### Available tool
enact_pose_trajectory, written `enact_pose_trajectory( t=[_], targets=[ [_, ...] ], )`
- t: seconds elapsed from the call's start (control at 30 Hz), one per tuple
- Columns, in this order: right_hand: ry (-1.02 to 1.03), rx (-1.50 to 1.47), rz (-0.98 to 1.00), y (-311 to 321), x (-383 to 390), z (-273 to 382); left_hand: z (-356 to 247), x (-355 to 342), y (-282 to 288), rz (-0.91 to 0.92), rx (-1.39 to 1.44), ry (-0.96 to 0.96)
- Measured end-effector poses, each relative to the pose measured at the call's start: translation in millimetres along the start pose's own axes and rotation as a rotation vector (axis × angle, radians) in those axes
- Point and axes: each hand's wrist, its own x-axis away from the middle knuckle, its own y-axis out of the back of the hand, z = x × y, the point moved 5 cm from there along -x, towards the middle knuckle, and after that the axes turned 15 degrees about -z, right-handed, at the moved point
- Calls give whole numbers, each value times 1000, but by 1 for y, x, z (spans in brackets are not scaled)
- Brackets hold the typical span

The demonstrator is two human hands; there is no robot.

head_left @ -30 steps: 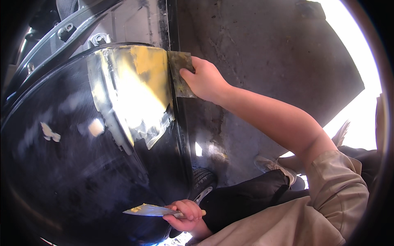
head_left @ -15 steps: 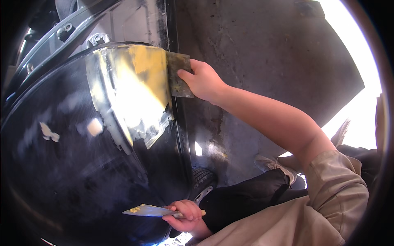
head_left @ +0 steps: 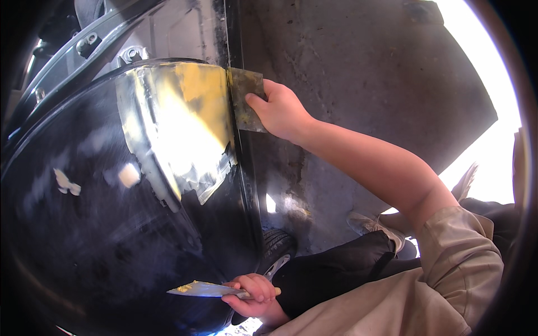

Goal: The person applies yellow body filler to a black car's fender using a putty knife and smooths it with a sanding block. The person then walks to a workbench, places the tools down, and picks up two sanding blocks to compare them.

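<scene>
A black car fender [head_left: 84, 224] carries a patch of yellow filler [head_left: 196, 84] at its upper end, with strong glare across it. My right hand [head_left: 283, 109] is stretched out and pinches a flat, grey rectangular spreader [head_left: 248, 103] between thumb and fingers. The spreader's left edge lies at the right border of the filler patch. Low in the view, my left hand [head_left: 255, 292] is wrapped round the handle of a putty knife [head_left: 204, 289]. Yellow filler sits on the knife's blade, which points left in front of the lower fender.
A metal bracket with bolts [head_left: 133, 55] shows above the fender. Part of a tyre [head_left: 278, 245] is below its right edge. Stained grey floor [head_left: 358, 73] spreads to the right. A shoe [head_left: 367, 223] and a dark trouser leg [head_left: 336, 269] appear beside my sleeve.
My right hand and the spreader have shifted very slightly right, away from the filler patch. The left hand and putty knife stay where they were.
</scene>
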Motion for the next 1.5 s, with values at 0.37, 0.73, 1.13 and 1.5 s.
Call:
enact_pose_trajectory(
  t=[0.37,0.73,1.13,1.5],
  targets=[
    [43,53,15,-5,10,14,1,4,7,-93,106,-1],
    [339,154,-83,-9,35,32,1,5,13,-97,107,-6],
    [604,234,-104,-21,65,55,0,9,23,-117,101,-14],
    [830,320,64,-24,94,53,3,2,13,-2,12,23]
  ],
)
